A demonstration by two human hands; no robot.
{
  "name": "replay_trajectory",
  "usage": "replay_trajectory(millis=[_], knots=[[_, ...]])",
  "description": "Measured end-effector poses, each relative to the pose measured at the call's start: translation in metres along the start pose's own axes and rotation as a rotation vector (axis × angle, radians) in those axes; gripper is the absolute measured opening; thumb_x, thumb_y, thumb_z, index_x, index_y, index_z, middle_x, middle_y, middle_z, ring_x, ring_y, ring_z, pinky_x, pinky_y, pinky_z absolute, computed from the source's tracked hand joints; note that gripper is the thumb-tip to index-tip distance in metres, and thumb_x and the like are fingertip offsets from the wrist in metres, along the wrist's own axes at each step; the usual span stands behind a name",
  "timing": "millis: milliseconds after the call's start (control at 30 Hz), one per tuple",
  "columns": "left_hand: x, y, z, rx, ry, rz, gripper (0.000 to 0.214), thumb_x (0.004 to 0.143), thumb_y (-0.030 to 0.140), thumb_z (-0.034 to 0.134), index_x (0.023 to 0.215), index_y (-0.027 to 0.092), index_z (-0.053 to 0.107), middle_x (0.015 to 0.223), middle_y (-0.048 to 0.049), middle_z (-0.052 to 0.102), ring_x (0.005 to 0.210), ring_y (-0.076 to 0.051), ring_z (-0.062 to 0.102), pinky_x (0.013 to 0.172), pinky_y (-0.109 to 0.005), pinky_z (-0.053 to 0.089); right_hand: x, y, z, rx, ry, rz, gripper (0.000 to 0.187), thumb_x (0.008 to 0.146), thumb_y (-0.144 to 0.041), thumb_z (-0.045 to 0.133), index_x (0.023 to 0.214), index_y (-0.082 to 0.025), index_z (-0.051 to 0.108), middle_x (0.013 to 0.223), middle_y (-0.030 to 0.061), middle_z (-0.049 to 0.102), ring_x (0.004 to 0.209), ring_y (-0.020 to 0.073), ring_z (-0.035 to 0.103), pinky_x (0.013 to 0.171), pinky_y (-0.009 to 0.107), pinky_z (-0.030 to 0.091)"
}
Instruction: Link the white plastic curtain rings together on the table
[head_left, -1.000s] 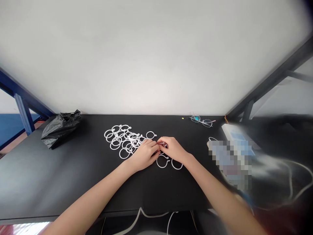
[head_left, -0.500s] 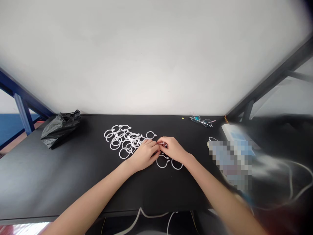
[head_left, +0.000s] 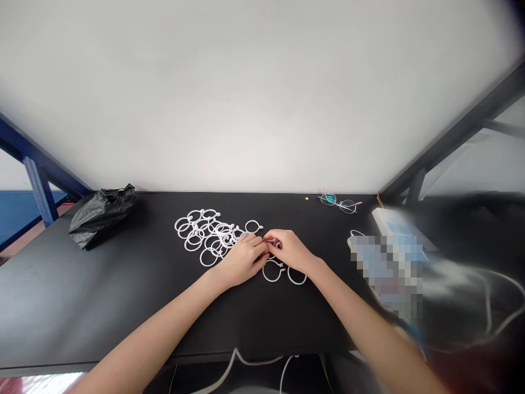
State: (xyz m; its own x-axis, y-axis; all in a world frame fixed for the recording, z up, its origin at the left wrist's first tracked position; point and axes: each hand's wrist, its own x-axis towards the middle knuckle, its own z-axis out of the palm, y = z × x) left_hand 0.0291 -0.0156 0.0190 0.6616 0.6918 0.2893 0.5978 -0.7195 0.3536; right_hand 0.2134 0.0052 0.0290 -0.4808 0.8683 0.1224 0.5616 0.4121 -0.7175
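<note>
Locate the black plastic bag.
In the head view, the crumpled black plastic bag sits at the far left of the black tabletop, left of the pile of white plastic rings.

A plastic bag (head_left: 100, 216) on the far left of the desk (head_left: 102, 306), a pile of plastic rings (head_left: 213, 232) right of the bag, two loose rings (head_left: 273, 280) nearer and right of the pile, eyeglasses (head_left: 338, 204) by the far edge, further right.

Two hands (head_left: 241, 260), roughly twenty white plastic rings (head_left: 209, 266)
</note>
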Motion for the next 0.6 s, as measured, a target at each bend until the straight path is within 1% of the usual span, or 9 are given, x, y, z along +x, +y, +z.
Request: replay_trajectory(millis=[433, 600], knots=[[0.0001, 0.0002, 0.0002, 0.007, 0.014, 0.003, 0.015, 0.095, 0.019, 0.045, 0.085, 0.017, 0.057, 0.084, -0.0045, 0.059, 0.08, -0.019, 0.052, 0.081, -0.036, 0.045, 0.0003, -0.0009, -0.0005, -0.018, 0.001, -0.01, 0.014, 0.083, -0.009, 0.055, 0.083, -0.02, 0.065, 0.082, 0.0006, 0.068, 0.072, 0.0134, 0.06, 0.064, 0.024, 0.044], [-0.0003, -0.0009, -0.0006, -0.003, 0.014, 0.014, 0.016, 0.095, 0.02, 0.045, 0.087, 0.018, 0.058, 0.086, -0.0052, 0.06, 0.083, -0.02, 0.054, 0.084, -0.037, 0.045, 0.0011, -0.0011, -0.0009, -0.03, -0.001, -0.022, 0.012, 0.084, -0.011, 0.056, 0.084, -0.019, 0.066, 0.081, 0.0013, 0.068, 0.071, 0.0136, 0.061, 0.065, 0.024, 0.044]])
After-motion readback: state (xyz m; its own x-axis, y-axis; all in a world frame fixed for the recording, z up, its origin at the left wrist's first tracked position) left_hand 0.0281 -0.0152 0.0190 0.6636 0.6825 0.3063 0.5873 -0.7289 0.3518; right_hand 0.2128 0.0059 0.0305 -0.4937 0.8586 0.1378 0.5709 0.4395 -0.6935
